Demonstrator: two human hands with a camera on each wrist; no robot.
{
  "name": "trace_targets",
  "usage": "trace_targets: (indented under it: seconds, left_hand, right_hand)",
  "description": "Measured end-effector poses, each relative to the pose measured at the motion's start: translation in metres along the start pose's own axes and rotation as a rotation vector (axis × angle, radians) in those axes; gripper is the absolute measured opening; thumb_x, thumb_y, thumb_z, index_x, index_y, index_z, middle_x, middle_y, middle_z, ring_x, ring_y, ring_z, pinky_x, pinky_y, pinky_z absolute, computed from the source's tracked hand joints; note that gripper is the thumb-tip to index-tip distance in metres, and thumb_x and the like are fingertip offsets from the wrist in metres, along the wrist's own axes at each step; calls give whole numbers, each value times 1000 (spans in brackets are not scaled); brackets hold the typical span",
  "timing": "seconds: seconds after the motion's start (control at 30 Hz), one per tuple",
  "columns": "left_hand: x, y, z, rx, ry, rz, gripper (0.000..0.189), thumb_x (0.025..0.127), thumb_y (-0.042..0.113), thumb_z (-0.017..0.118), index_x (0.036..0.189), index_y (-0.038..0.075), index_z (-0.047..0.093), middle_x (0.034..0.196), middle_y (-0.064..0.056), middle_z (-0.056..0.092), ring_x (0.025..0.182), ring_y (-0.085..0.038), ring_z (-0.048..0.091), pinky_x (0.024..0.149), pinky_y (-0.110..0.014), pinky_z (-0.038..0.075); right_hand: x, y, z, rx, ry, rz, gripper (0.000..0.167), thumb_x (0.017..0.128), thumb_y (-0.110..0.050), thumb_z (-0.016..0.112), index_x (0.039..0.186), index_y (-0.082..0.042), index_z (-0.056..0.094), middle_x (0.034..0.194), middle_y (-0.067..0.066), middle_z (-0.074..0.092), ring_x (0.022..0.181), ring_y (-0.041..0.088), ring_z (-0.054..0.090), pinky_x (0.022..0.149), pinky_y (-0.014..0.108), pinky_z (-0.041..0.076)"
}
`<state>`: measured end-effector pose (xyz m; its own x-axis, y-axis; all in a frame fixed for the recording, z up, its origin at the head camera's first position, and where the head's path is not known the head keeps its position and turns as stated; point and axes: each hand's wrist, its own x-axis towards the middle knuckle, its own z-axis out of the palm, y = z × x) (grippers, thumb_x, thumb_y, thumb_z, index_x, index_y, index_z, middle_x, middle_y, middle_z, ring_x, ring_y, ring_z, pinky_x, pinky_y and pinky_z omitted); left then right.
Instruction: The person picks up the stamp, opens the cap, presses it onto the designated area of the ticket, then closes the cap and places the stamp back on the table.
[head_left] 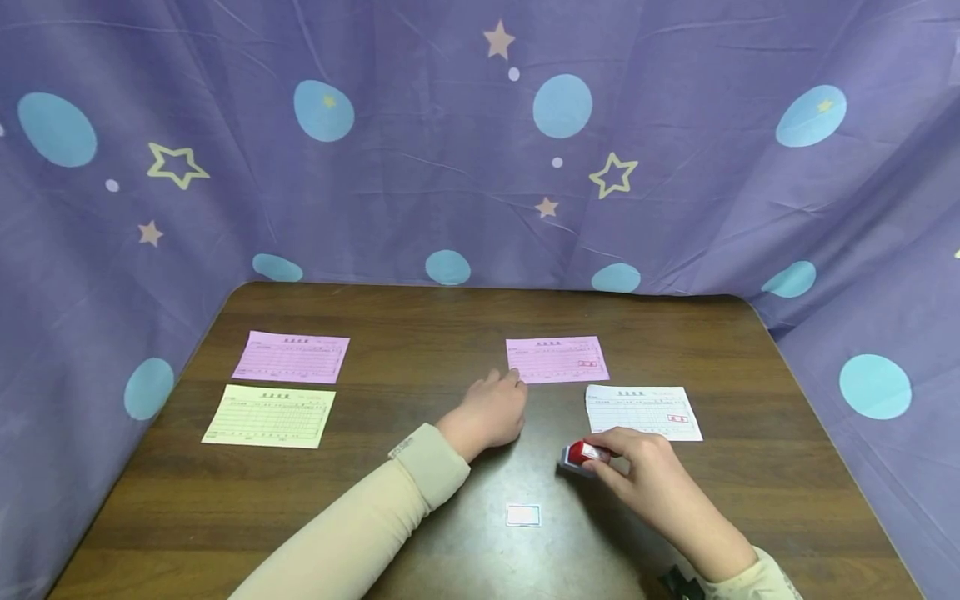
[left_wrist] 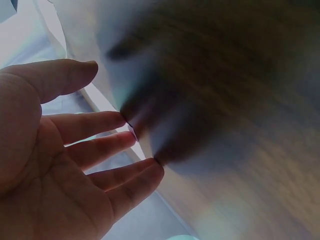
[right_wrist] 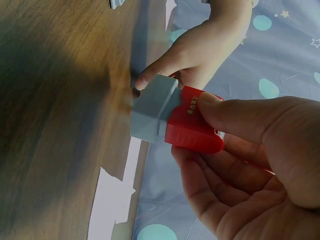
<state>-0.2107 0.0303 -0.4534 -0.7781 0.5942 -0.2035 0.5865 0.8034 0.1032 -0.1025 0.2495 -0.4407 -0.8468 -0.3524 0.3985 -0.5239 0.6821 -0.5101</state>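
your right hand [head_left: 637, 462] grasps the red stamp [right_wrist: 192, 120] between thumb and fingers, its grey-blue base pointing away from your palm; you hold it low over the wooden table [head_left: 412, 333], just in front of the white slip [head_left: 637, 408], and you cannot tell from these views whether the base touches the wood. the hand hides part of the white slip's near edge, and a red printed mark [head_left: 677, 419] shows at that slip's right side. your left hand [head_left: 495, 408] is released, thumb and fingers spread loosely, the fingertips at the near left corner of the right-hand pink slip [head_left: 555, 358]; whether they press on the paper or lie just beside it is hard to tell. that pink slip also bears a red mark near its right edge, and it lies beyond and left of the white one. between your forearms, nearer you, a small pale rectangle [head_left: 523, 515] with a bluish border lies flat. well apart on your left, another pink slip [head_left: 291, 358] lies just beyond a yellow-green slip [head_left: 268, 417]. a purple curtain [head_left: 420, 125] with blue spots and stars surrounds the table's far side.
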Motion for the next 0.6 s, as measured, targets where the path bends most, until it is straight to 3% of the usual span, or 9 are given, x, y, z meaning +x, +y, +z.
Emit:
trace_targets:
  seconds: [0.33,0.6]
  left_hand:
    - [9,2,3,9,6,12,45,92,22,67,132,1,63,142,-12,54,121,-37,53,94,-47,49]
    - [17,6,4,34,12,27,42,91,24,69,129,4,66,137,-10,57,115,-33,55,93,-44,49]
  right_hand:
    - [0,-2,1,-3,-3,-25,26,72,0,89,95,-6,77,88,-8,71,77,3,63,67,31,55]
    - [1,-4,2,-8,-4,-33,27,72,0,89,95,-7,77,88,-10,70,76,2,61,67,25,52]
